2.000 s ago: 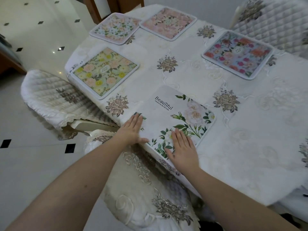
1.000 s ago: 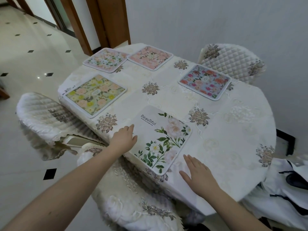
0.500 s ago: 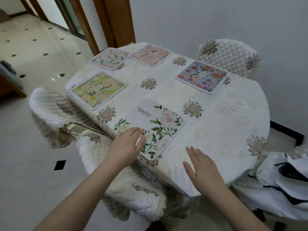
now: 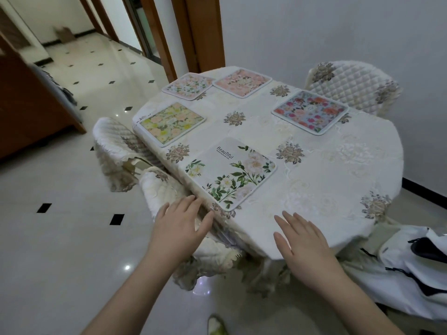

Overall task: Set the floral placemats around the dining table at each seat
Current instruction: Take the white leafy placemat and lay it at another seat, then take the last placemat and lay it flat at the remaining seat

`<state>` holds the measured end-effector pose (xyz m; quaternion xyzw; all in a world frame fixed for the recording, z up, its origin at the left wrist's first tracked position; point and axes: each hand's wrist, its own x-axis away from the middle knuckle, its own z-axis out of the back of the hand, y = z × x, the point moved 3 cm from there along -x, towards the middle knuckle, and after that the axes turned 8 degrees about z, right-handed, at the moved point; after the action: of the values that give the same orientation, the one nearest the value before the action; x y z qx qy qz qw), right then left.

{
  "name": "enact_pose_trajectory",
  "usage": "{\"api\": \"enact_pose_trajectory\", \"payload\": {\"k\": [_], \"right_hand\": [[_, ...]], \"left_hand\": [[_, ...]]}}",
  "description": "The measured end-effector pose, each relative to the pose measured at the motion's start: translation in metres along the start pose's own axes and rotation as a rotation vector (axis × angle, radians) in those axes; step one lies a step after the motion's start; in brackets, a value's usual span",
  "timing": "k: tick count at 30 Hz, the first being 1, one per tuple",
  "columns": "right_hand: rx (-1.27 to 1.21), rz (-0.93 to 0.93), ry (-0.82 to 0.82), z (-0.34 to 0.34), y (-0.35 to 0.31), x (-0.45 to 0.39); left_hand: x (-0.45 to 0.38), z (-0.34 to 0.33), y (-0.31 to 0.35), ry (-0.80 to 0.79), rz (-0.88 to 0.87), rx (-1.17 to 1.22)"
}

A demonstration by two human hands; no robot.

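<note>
Several floral placemats lie flat on the cream tablecloth (image 4: 314, 180). Nearest me is the white "Beautiful" placemat (image 4: 229, 172) with green leaves. A yellow placemat (image 4: 169, 122) lies to its left, a green-and-pink placemat (image 4: 189, 85) and a pink placemat (image 4: 242, 82) at the far end, and a blue placemat with red flowers (image 4: 310, 111) at the right. My left hand (image 4: 179, 226) hovers with straight fingers just off the table's near edge, holding nothing. My right hand (image 4: 304, 245) is spread over the table's near edge, also holding nothing.
Chairs with quilted covers stand at the left (image 4: 116, 146), below my left hand (image 4: 169, 189) and at the far right (image 4: 350, 85). A white bag with black trim (image 4: 416, 262) lies at the right. Wooden door frames (image 4: 193, 32) rise behind the table, and a wall runs along its right.
Both hands have come off the white placemat and drawn back to the table's near edge. The view has pulled back and up, so the whole table shows.
</note>
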<state>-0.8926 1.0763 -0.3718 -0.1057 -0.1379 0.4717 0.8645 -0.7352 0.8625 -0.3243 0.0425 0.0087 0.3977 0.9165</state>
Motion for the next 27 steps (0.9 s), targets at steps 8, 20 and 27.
{"api": "enact_pose_trajectory", "payload": {"k": [8,20,27], "right_hand": [[0.061,0.245,0.002,0.016,-0.095,-0.018],[0.140,0.564,0.032,-0.035,-0.324,-0.036],[0.189,0.721,0.078,-0.068,-0.466,-0.027]], "left_hand": [[0.045,0.038,-0.064,0.065,0.169,-0.079],[0.164,0.038,-0.276,0.103,0.552,-0.103],[0.228,0.046,-0.384,0.201,0.652,-0.023]]}}
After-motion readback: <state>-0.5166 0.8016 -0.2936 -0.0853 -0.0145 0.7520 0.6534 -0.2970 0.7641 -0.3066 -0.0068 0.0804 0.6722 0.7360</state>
